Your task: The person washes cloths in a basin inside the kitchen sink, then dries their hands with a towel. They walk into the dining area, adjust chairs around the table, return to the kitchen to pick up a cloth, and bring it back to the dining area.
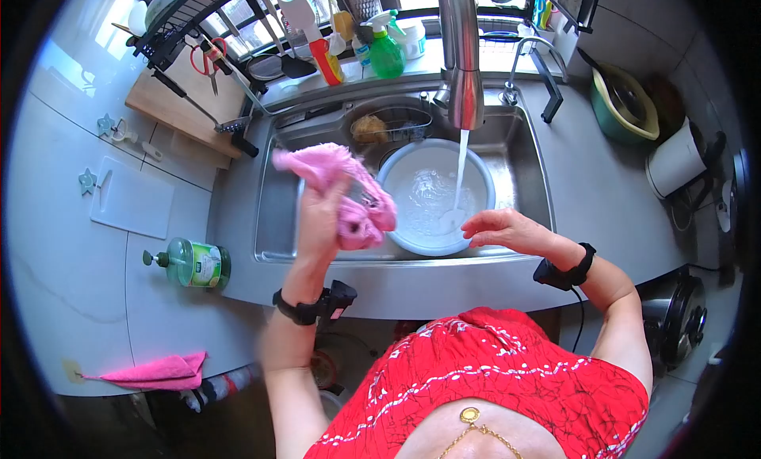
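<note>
My left hand [319,221] is closed around a bunched pink cloth [361,196], held up over the left part of the sink, close to the rim of a white basin [380,170]. Water runs from the faucet [466,94] into that basin, where the surface ripples. Over the basin's right front edge is my right hand [507,227], its fingers stretched out and nothing held in them. Both wrists wear black bands.
The steel sink [523,154] surrounds the basin, with a wire basket [404,130] at its back. A green soap pump bottle [198,265] stands left. Behind are a green spray bottle [387,55] and a cutting board [186,110]. Nested bowls [614,126] sit right.
</note>
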Available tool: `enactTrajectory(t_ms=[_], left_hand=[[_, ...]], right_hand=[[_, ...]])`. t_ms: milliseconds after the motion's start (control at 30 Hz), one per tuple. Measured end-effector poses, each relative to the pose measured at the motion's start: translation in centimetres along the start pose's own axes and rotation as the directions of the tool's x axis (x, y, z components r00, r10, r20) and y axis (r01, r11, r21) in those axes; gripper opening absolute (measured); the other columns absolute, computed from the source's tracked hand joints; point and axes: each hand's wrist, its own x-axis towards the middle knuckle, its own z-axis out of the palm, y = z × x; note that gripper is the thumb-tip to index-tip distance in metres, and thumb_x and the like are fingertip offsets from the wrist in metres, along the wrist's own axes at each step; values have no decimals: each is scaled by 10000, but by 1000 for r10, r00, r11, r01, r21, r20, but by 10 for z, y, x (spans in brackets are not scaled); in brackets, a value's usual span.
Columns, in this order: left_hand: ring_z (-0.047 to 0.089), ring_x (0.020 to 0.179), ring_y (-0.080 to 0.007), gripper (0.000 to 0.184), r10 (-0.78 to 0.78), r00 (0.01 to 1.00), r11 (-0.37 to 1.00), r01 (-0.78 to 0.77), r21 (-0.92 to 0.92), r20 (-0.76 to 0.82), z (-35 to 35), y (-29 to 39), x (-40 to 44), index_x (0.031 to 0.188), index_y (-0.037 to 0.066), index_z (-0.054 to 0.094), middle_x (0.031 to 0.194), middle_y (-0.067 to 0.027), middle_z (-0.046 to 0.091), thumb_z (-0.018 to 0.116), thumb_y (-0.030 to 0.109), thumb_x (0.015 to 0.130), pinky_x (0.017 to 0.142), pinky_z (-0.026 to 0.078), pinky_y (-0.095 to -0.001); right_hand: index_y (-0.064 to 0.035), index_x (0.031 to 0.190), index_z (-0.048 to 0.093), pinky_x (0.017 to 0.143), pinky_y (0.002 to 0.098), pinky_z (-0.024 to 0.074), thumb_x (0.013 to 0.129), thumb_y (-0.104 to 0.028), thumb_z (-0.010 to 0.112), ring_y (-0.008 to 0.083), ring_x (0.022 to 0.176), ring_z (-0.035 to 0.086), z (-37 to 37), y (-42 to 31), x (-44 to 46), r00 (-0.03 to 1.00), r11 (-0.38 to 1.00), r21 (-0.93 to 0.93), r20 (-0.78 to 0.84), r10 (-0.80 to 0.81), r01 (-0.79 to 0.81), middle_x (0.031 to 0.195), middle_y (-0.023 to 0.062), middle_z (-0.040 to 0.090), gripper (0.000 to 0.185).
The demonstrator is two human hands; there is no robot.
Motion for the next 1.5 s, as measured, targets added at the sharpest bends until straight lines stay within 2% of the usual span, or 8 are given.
enactTrajectory(t_ms=[100, 167, 467, 500, 833, 967, 1267, 1500], left_hand=[[581, 818, -121, 214, 119, 992, 993, -119, -13, -33, 0, -16, 10, 1066, 23, 527, 982, -57, 588, 567, 86, 866, 722, 486, -251], [573, 888, -135, 213, 166, 986, 961, -165, -223, -14, 0, 4, 8, 1073, 20, 520, 990, -64, 584, 554, 66, 868, 806, 470, -287], [575, 894, -160, 235, 118, 993, 976, -115, -187, 7, 11, -13, 12, 1083, 6, 509, 987, -74, 580, 528, -11, 849, 799, 474, -290], [575, 895, -152, 231, 3, 998, 980, 8, -200, 57, 8, -26, 20, 1075, -2, 513, 987, -71, 580, 534, -11, 845, 783, 477, -278], [582, 862, -128, 237, 132, 990, 985, -125, -118, 53, -1, -6, 9, 1072, 15, 521, 969, -49, 577, 567, 22, 840, 757, 492, -262], [587, 863, -132, 238, 77, 994, 992, -68, -107, 80, 8, -2, 0, 1074, 13, 520, 984, -75, 585, 563, 16, 840, 754, 496, -260], [618, 792, -150, 239, 83, 996, 992, -79, -101, 40, 19, -13, -1, 1062, 10, 528, 939, -74, 612, 580, 45, 832, 664, 522, -262], [608, 646, -119, 215, 25, 998, 999, -27, 34, 58, -4, -9, -1, 1034, 27, 534, 858, -50, 614, 588, 75, 832, 416, 438, -221]], right_hand=[[7, 1069, 571, 832, 266, 457, 864, -153, 565, 145, 928, 585, -4, 5, -1, 999, 997, -70, 19, -42, 44, 985, 91, 620, 260], [9, 1065, 575, 827, 266, 459, 861, -156, 569, 142, 912, 591, -5, 2, -5, 1000, 1000, -17, 4, -6, 6, 977, 87, 624, 262], [14, 1046, 590, 819, 274, 477, 862, -131, 575, 148, 882, 601, -11, 9, -5, 1000, 1000, 20, -14, -3, 3, 951, 92, 627, 235], [15, 1044, 590, 820, 275, 478, 862, -130, 575, 147, 882, 601, -13, 10, -6, 1000, 1000, 6, -8, -11, 11, 948, 93, 627, 233], [17, 1043, 589, 836, 279, 476, 864, -137, 571, 157, 907, 591, -4, 0, -1, 1000, 997, -67, -8, -30, 30, 961, 96, 620, 237], [21, 1045, 587, 831, 278, 479, 864, -130, 567, 156, 904, 594, -8, -1, -1, 1000, 1000, -4, -12, -10, 10, 958, 100, 620, 237], [21, 1035, 583, 817, 266, 467, 870, -148, 562, 138, 901, 583, -25, 10, -3, 999, 999, 16, -20, -39, 39, 942, 82, 620, 237], [9, 1037, 586, 809, 272, 467, 870, -163, 563, 140, 876, 594, -13, 1, 1, 998, 999, -39, -46, -32, 30, 924, 83, 627, 241]])
